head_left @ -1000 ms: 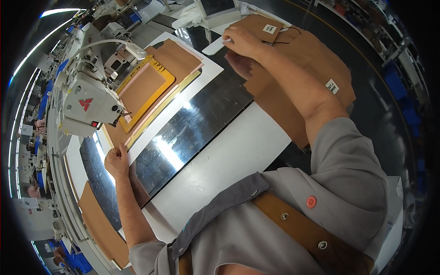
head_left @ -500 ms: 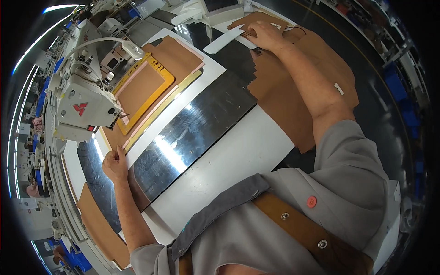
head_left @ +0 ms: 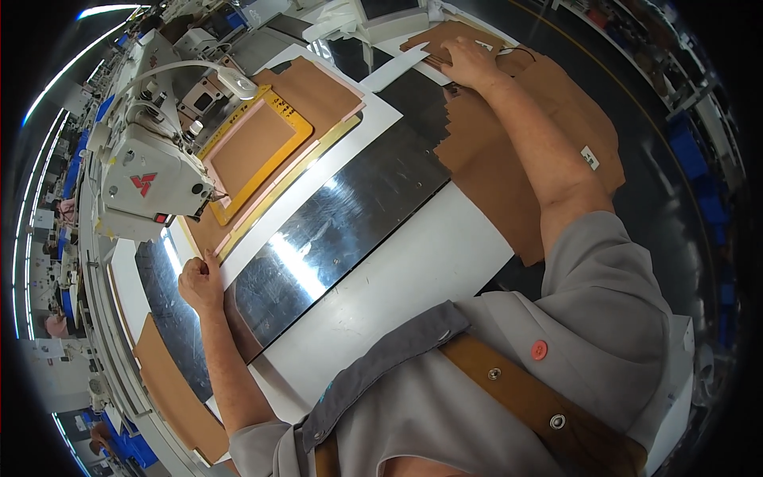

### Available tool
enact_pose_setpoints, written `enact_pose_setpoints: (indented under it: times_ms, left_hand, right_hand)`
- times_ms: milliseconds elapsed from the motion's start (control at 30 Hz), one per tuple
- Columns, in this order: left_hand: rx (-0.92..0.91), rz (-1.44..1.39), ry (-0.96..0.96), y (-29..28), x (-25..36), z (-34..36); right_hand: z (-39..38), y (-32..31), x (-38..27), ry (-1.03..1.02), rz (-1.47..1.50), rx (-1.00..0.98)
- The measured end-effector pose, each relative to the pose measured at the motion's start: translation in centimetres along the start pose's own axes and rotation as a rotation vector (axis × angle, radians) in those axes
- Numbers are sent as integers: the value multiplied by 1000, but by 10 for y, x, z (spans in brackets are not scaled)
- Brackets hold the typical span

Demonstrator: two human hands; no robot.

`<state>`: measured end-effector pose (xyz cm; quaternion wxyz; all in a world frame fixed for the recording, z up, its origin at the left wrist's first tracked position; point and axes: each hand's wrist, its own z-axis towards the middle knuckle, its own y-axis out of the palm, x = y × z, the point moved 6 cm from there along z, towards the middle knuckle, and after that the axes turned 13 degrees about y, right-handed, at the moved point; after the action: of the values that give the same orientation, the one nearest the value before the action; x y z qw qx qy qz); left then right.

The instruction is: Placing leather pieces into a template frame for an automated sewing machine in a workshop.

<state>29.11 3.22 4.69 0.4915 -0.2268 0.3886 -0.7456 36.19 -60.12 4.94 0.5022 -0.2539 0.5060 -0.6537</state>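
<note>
My left hand is closed, its thumb touching the near corner of a white board; its curled fingers hide whatever is in them. On that board lies a brown sheet with pink-edged strips, and an orange-yellow frame presses on it under the head of a white sewing machine. Far to the right, my right hand has its fingers bent over the edge of small brown pieces. Its fingertips appear to pinch an edge there. Larger brown sheets with jagged edges lie beneath my right forearm.
A shiny metal plate and a white tabletop lie between my arms. A pale flat strip is left of my right hand. Another brown sheet lies at the left edge. A monitor stands at the back.
The view has shifted a little. The orange-yellow frame and the board appear slightly farther right and up. My right hand has shifted slightly over the brown pieces; my left hand stays at the board's corner.
</note>
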Motion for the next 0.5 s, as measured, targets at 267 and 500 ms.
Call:
enact_pose_setpoints:
  times_ms: [267, 500]
  left_hand:
    - [97, 79, 195, -47, 43, 0]
    - [51, -160, 109, -56, 86, -23]
  right_hand:
    - [-11, -9, 29, 14, -108, -152]
    - [-9, -2, 51, -30, -51, -257]
